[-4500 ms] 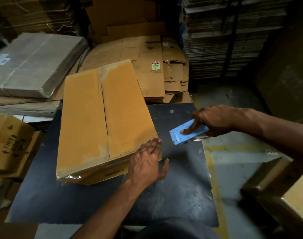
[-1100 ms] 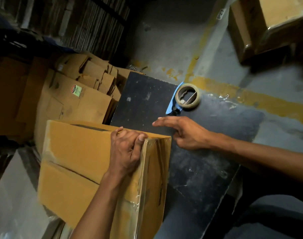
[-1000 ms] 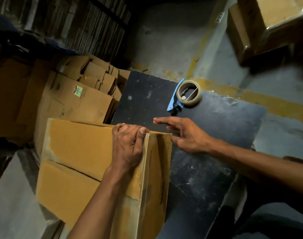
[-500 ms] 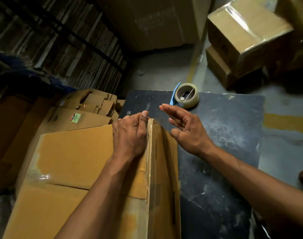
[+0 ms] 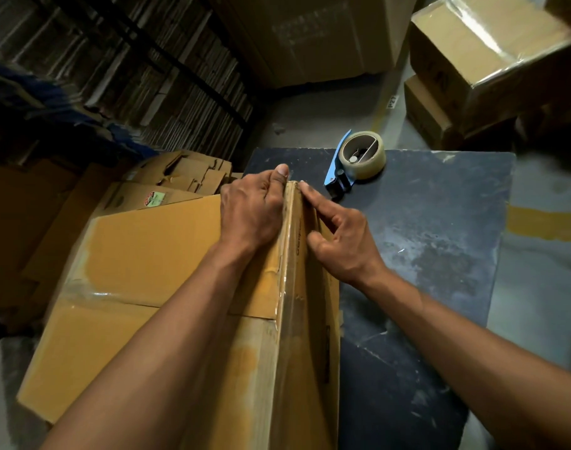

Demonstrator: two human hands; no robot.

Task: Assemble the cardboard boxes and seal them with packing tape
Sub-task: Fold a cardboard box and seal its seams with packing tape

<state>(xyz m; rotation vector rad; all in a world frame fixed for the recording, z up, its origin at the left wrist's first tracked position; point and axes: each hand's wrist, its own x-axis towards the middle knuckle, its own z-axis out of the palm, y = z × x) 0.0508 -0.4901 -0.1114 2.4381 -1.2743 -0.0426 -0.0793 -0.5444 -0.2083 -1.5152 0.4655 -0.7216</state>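
A yellow-brown cardboard box point(image 5: 154, 254) stands tilted on the left edge of the dark work board point(image 5: 440, 238), with clear tape along its centre seam and its right edge. My left hand point(image 5: 251, 209) lies on the box's broad face at the far corner, its fingers curled over the far edge and its thumb along the taped edge. My right hand point(image 5: 339, 241) touches the narrow side face just right of that edge, index finger stretched along the tape. A blue tape dispenser point(image 5: 359, 157) with a clear roll rests on the board beyond both hands.
Flattened cartons point(image 5: 180, 177) lie on the floor left of the board. Bundled flat cardboard point(image 5: 131, 76) rises behind them. Taped boxes point(image 5: 479, 50) are stacked at the far right and a big carton point(image 5: 310, 37) stands at the back. Grey floor with a yellow line lies to the right.
My right hand let go of the tape dispenser on the board and came onto the box's side face. The box has been tipped up and my left hand shifted to its far corner.
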